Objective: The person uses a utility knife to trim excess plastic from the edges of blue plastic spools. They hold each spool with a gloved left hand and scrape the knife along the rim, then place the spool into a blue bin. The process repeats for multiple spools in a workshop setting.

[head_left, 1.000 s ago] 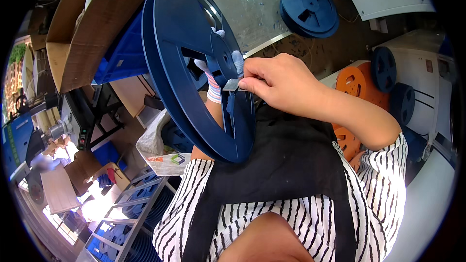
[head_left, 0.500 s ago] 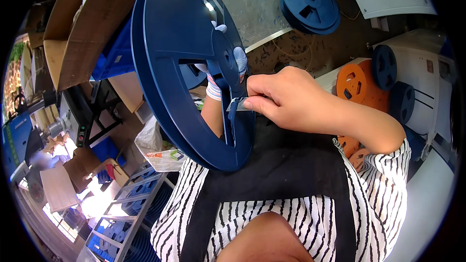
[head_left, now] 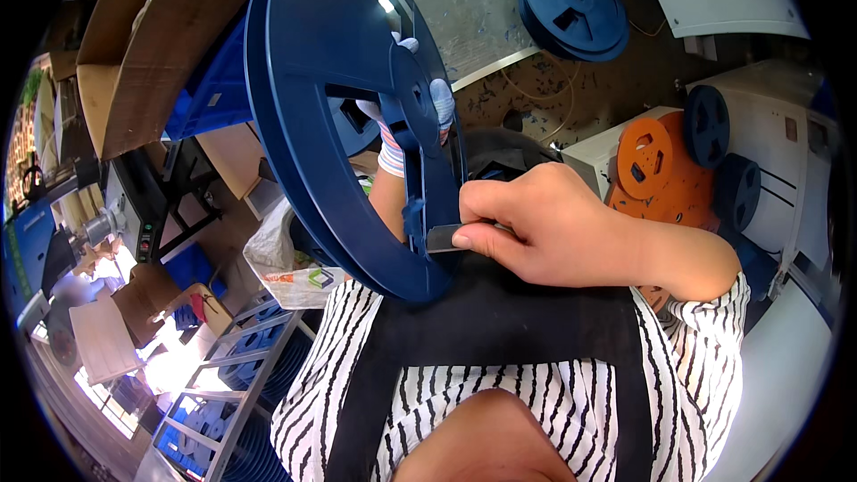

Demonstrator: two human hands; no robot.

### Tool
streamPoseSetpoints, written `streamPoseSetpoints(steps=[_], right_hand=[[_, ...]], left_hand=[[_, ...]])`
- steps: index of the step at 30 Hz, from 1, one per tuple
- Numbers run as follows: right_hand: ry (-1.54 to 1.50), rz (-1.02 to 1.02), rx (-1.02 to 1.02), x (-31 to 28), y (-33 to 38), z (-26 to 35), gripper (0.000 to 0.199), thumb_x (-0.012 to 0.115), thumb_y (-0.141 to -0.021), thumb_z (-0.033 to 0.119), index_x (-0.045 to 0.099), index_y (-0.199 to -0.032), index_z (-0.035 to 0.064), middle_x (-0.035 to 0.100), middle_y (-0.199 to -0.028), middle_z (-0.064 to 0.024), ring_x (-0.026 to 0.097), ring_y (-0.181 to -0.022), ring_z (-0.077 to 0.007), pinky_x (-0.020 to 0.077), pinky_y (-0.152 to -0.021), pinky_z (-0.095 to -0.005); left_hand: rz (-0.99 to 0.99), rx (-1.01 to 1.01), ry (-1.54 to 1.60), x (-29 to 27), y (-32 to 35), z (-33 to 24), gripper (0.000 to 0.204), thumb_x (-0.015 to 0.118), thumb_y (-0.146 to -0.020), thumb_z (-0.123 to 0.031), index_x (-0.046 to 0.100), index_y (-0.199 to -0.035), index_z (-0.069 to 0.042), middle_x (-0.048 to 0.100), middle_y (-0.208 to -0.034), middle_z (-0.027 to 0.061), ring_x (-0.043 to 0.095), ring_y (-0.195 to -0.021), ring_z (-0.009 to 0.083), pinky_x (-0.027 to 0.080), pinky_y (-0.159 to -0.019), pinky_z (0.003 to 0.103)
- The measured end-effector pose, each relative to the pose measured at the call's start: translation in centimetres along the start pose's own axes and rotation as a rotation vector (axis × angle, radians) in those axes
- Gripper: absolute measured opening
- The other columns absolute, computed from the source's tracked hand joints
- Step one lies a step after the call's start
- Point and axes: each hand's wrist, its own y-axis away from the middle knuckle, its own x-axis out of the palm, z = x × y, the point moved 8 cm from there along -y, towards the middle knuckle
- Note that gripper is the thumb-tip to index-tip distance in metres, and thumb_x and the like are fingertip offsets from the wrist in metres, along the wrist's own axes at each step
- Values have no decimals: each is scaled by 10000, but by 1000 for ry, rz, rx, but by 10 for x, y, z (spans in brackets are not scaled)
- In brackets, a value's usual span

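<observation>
A large blue plastic reel (head_left: 308, 45) with two flanges stands tilted in front of my chest. My left hand (head_left: 442, 101), in a pale glove with a striped cuff, is closed around its hub; the fingers show through the openings, and the palm is hidden behind the flange. My bare right hand (head_left: 540, 223) pinches a small flat metal blade (head_left: 443, 238) between thumb and fingers. The blade's tip meets the edge of a slot low on the reel. Beside it, a thin blue plastic shaving (head_left: 413, 214) curls from that edge.
Another blue reel (head_left: 573, 4) lies at the back, by a grey tabletop (head_left: 446, 9) strewn with blue scraps. Orange reels (head_left: 644, 158) and blue ones stand right. A cardboard box (head_left: 170, 62) and blue crate (head_left: 214, 94) are left; a metal rack (head_left: 237, 366) holds several reels lower left.
My right hand has drawn the blade down along the slot edge, toward my body. The blue shaving now sits lower. The reel has shifted slightly, with my left hand still gripping its hub.
</observation>
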Motion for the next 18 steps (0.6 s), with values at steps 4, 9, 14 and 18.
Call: streamPoseSetpoints(steps=[4, 9, 14, 18], right_hand=[[19, -155, 43, -17, -18, -21, 220, 676, -924, 261, 634, -825, 69, 639, -672, -132, 652, -661, -353, 496, -612, -438], [30, -144, 93, -20, -29, -32, 248, 660, -936, 283, 632, -829, 61, 626, -676, -140, 634, -670, -354, 480, -622, -439], [-55, 43, 81, -4, -22, -22, 244, 656, -941, 314, 627, -885, 79, 638, -697, -128, 646, -687, -349, 497, -639, -440], [454, -548, -339, -39, -12, 1, 128, 668, -881, 199, 573, -883, 114, 591, -679, -50, 631, -618, -255, 479, -563, -358]], left_hand=[[-1, 7, -7, 0, -1, -4, 613, 618, -981, -346, 397, -1491, -87, 527, -1398, 198, 594, -1218, 312, 554, -983, 479], [-8, 12, -14, -2, 0, -4, 619, 624, -977, -347, 399, -1490, -85, 527, -1398, 197, 596, -1216, 313, 554, -984, 478], [-15, 20, -15, -3, 1, -3, 624, 631, -972, -347, 400, -1489, -84, 528, -1397, 196, 597, -1214, 314, 553, -985, 477], [-16, 25, -18, -3, 1, -6, 629, 636, -969, -347, 401, -1488, -82, 528, -1396, 196, 598, -1212, 315, 553, -985, 477]])
